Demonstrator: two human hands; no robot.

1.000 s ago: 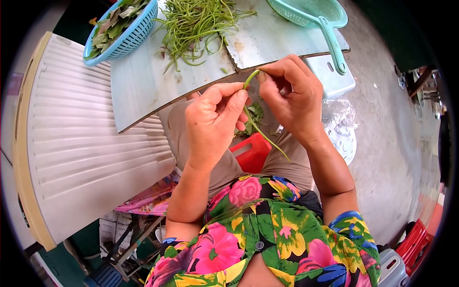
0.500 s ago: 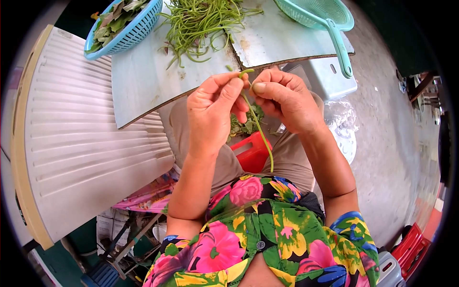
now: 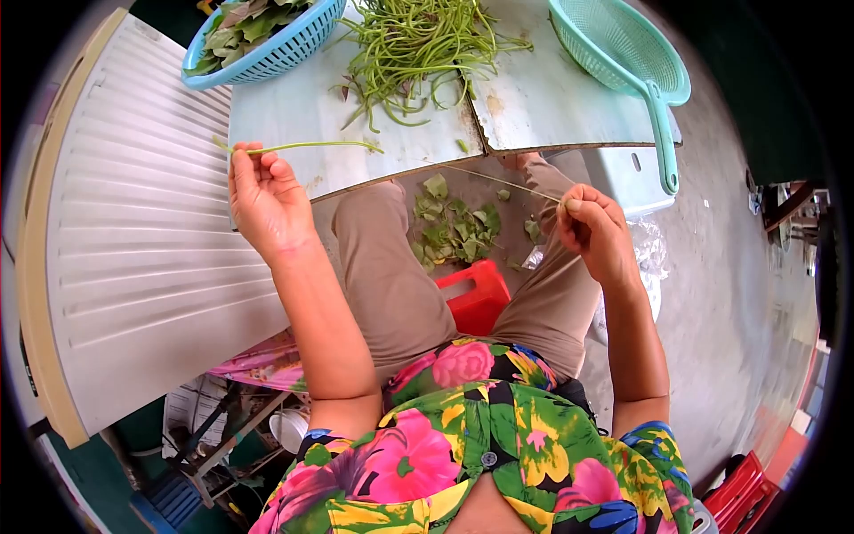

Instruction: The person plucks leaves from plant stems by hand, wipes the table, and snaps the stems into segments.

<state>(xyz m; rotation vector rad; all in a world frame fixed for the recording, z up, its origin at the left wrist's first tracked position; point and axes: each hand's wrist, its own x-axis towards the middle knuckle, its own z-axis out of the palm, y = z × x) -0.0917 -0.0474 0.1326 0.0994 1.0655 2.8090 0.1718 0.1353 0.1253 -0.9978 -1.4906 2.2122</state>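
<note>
Over the left edge of the table, my left hand pinches a long green stem, which points right across the tabletop. Out to the right, above my knee, my right hand is closed on a thin peeled strand. That strand stretches leftward toward the stem's free end; whether the two still join I cannot tell. A heap of green stems lies on the table ahead of both hands, with a short cut piece near the table's front edge.
A blue basket of leaves stands at the table's back left. On the right sits a turquoise strainer, its handle overhanging the edge. Loose leaves litter the floor between my legs, beside a red plastic thing. A ribbed white panel stands left.
My hands have parted widely from close together. The left went left with the stem; the right moved right and down, drawing out the thin strand. The view shifted slightly.
</note>
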